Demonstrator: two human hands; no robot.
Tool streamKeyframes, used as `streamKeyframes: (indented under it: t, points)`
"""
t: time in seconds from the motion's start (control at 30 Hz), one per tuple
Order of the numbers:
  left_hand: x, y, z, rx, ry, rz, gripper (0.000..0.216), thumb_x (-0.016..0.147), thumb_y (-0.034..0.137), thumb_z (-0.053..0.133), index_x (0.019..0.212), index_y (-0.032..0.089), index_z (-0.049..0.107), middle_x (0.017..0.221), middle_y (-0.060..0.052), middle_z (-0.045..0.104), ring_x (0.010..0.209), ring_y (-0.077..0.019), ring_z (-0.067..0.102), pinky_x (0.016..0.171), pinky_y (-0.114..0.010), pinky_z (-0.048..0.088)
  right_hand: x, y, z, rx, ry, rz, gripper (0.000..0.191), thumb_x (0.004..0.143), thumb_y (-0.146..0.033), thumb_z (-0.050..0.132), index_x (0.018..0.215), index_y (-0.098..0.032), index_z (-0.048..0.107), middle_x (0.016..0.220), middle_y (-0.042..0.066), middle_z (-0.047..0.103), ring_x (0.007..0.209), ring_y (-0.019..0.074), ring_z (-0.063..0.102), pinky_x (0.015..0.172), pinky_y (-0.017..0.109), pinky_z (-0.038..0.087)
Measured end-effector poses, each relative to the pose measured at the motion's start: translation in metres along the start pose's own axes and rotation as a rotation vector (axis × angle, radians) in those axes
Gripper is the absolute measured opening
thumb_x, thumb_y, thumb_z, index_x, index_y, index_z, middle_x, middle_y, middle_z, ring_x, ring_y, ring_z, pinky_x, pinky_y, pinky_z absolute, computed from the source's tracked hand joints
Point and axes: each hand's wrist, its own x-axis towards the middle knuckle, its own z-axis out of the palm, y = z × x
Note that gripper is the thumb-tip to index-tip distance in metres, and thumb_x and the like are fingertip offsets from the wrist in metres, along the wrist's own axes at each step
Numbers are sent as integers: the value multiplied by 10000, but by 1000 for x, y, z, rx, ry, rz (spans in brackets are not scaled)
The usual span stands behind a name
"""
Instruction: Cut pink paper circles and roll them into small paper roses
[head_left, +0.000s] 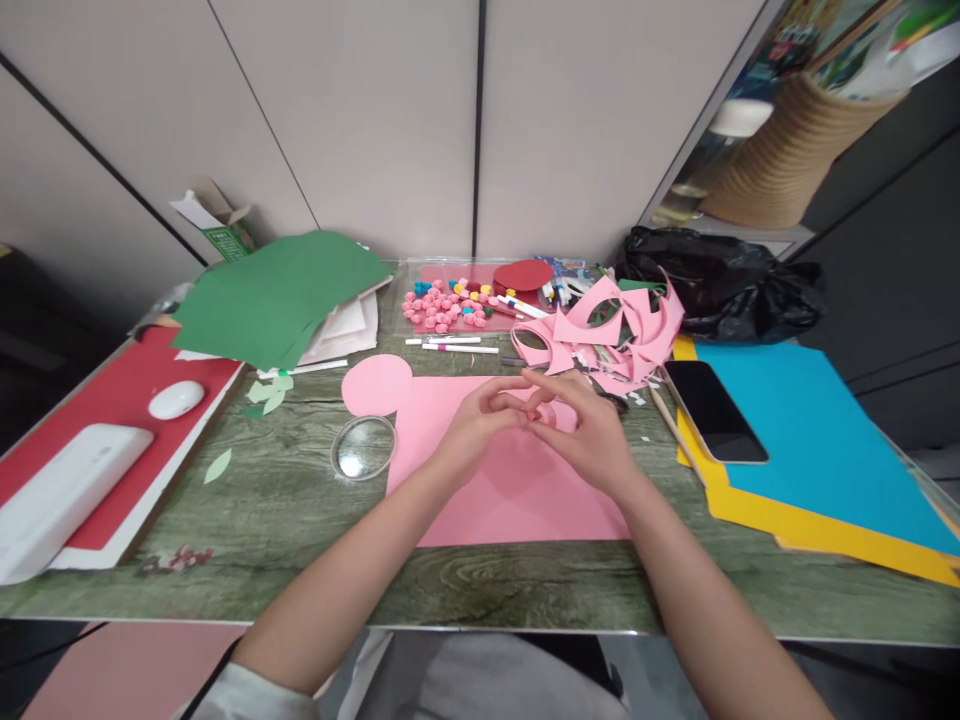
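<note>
No text, brand, number or sign is legible. The green-and-white carton (pixel 219 228) at the table's far left edge carries print too small to read. The colourful packaging (pixel 862 45) on the shelf shows blurred graphics only. The pink paper sheet (pixel 510 495) is plain. The phone (pixel 714 410) screen is dark.

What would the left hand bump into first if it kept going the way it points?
Probably the right hand: the left hand points straight at it, fingers seemingly touching above the pink paper.
</note>
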Motion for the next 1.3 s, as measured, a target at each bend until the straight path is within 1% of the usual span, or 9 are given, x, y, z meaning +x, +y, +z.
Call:
streamKeyframes:
  t: [0.17, 0.3, 0.37, 0.43, 0.53, 0.8, 0.97, 1.17, 1.3]
  points:
    - [-1, 12, -2, 151, -74, -6, 385, 644, 74, 613, 1016, 172, 597, 692, 10, 625, 693, -130, 588, 695, -270, 447, 1, -2, -6, 9, -97, 31, 546, 776, -186, 657, 1266, -358, 486, 907, -19, 707, 981, 225, 549, 871, 422, 432]
    - [-3, 20, -2, 319, -138, -10, 320, 658, 82, 611, 967, 166, 609, 705, 3, 616, 700, -131, 576, 686, -267, 443, 1, -3, -7, -24, -186, 60, 534, 778, -190, 654, 1264, -343, 493, 890, -19, 714, 957, 233, 548, 863, 432, 431]
    - [-4, 22, -1, 371, -143, -11, 319, 665, 89, 610, 976, 161, 609, 741, -16, 630, 728, -144, 580, 692, -274, 445, 1, -3, -7, -38, -197, 58, 542, 776, -184, 655, 1268, -340, 489, 872, -22, 716, 943, 232, 549, 864, 432, 428]
    - [-4, 21, -1, 355, -127, -15, 350, 679, 100, 606, 1023, 160, 597, 772, -30, 639, 753, -156, 589, 707, -288, 451, 1, -2, -6, -41, -164, 50, 549, 777, -168, 648, 1272, -342, 485, 865, -24, 716, 947, 230, 547, 867, 426, 427]
    - [-2, 15, 0, 227, -100, -5, 374, 689, 111, 609, 1060, 158, 584, 804, -39, 645, 788, -163, 597, 736, -302, 457, 1, -1, -4, -20, -91, 30, 566, 775, -136, 642, 1275, -348, 480, 847, -29, 709, 936, 217, 541, 869, 409, 430]
    - [0, -2, 2, -62, -34, -22, 384, 648, 48, 601, 1012, 171, 615, 778, -12, 658, 804, -140, 597, 788, -285, 424, 0, 1, 3, -9, 23, -13, 524, 772, -101, 638, 1230, -331, 529, 832, -14, 662, 855, 198, 528, 803, 368, 446]
    - [1, 3, -3, 31, -34, -4, 418, 651, 85, 651, 1055, 182, 602, 757, -9, 671, 770, -143, 608, 776, -296, 427, 0, 2, -2, 12, -21, -7, 577, 765, -132, 664, 1270, -348, 488, 900, -16, 687, 935, 211, 534, 863, 391, 433]
    - [0, 18, -6, 114, -170, -29, 422, 668, 96, 655, 1080, 170, 602, 761, -18, 676, 772, -160, 624, 769, -305, 433, -1, 2, -9, -11, -120, 59, 552, 764, -186, 675, 1265, -338, 501, 987, 16, 667, 972, 211, 539, 877, 397, 443]
    - [0, 19, -8, 100, -207, -80, 451, 682, 136, 682, 1121, 178, 588, 802, -35, 690, 799, -173, 638, 820, -332, 425, 0, 1, -11, 11, -103, 78, 535, 759, -206, 682, 1253, -327, 518, 999, 23, 653, 957, 204, 546, 855, 381, 451]
